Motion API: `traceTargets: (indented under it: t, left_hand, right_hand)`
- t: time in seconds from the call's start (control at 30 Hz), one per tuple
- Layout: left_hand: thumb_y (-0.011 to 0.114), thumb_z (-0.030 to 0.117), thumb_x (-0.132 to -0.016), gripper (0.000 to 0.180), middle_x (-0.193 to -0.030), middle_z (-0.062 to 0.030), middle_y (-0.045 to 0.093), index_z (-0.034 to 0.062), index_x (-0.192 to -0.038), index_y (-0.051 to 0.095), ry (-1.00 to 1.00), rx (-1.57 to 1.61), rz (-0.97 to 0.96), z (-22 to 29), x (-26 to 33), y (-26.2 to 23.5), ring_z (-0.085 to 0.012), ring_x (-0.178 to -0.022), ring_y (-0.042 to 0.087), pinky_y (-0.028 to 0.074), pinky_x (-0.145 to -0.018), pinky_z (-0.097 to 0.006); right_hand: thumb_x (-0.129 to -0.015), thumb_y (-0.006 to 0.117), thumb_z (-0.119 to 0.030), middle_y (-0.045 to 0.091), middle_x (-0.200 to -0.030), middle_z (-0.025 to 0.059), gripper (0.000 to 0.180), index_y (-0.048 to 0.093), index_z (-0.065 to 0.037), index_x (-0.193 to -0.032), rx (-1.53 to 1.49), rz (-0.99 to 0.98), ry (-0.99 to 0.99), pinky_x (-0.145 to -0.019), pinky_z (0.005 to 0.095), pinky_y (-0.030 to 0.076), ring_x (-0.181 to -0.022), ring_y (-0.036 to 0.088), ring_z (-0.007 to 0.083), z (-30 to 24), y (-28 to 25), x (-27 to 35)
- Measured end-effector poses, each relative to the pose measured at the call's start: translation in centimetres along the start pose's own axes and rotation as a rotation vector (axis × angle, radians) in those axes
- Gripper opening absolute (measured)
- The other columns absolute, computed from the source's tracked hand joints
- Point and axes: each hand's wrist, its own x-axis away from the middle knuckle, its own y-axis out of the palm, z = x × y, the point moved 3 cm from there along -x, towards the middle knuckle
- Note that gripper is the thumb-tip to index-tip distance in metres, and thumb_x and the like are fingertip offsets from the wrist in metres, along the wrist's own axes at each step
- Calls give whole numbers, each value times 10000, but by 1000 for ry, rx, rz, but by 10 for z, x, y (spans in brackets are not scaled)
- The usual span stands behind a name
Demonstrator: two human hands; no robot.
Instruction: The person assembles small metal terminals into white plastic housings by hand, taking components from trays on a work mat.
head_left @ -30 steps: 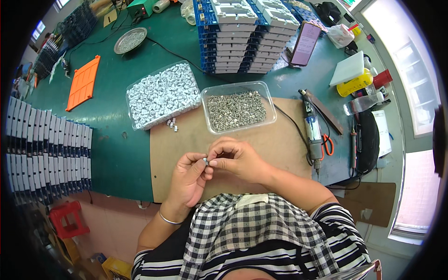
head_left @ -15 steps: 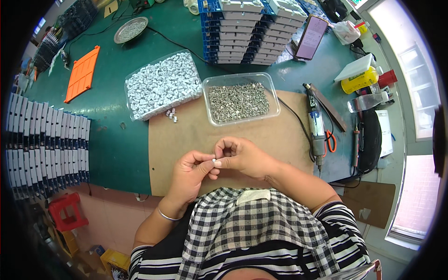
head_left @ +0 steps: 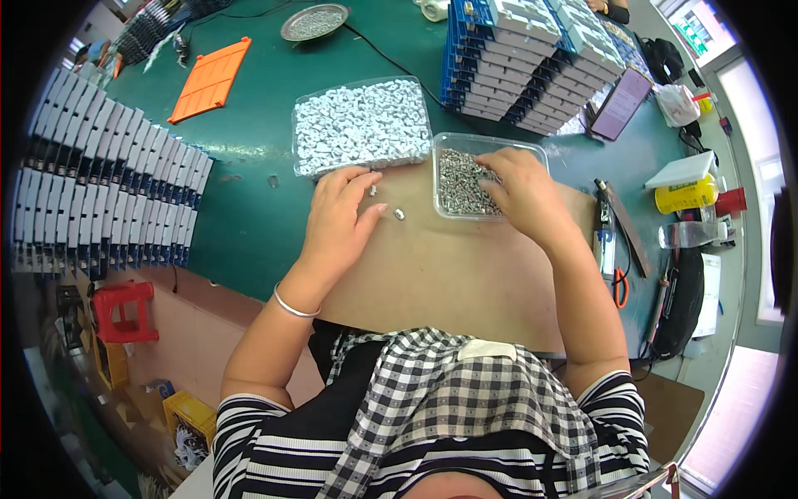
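My left hand (head_left: 337, 218) rests at the near edge of a clear tray of small white plastic parts (head_left: 362, 125). Its thumb and fingers are apart, with a loose white part (head_left: 373, 191) lying between their tips. A small white and metallic piece (head_left: 399, 214) lies on the brown board (head_left: 440, 274), just right of the thumb. My right hand (head_left: 525, 190) reaches into a clear tray of small metal screws (head_left: 465, 185). Thumb and forefinger are spread over the screws; the other fingertips are partly hidden.
Stacked blue circuit boards with white housings stand at the left (head_left: 108, 183) and back right (head_left: 515, 66). An electric screwdriver (head_left: 604, 241), orange-handled scissors (head_left: 621, 288), a phone (head_left: 622, 104) and bottles (head_left: 688, 194) lie right. An orange panel (head_left: 210, 79) and metal dish (head_left: 314, 23) lie far left.
My hands have parted from a small white part pinched between them. The left moved forward to the white-parts tray, the right into the screws. The view has shifted, and a piece now lies on the board.
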Motion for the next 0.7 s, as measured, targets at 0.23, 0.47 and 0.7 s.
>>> traceTargets:
  t: [0.23, 0.47, 0.7]
  left_hand:
    - [656, 115, -703, 310, -1040, -132, 531, 36, -996, 591, 56, 0, -141, 11, 18, 19, -297, -960, 494, 397, -844, -360]
    - [636, 102, -715, 226, -872, -96, 579, 59, -935, 618, 106, -43, 45, 4, -32, -26, -284, -841, 536, 428, -768, -356]
    - [640, 91, -690, 143, -825, -104, 576, 76, -831, 622, 66, -328, -233, -39, -90, -21, -289, -793, 543, 438, -696, -384]
  right_hand:
    - [-685, 617, -88, 561, -804, 95, 72, 610, -64, -753, -75, -189, 48, -741, 367, 419, -801, 517, 289, 10, 18, 5]
    - [-707, 615, -125, 580, -802, 61, 83, 616, -83, -779, -59, -182, 67, -737, 363, 407, -823, 526, 265, 11, 20, -2]
    - [-722, 614, -128, 586, -768, 72, 79, 613, -60, -761, -99, -228, 98, -722, 370, 400, -816, 529, 275, 14, 24, -7]
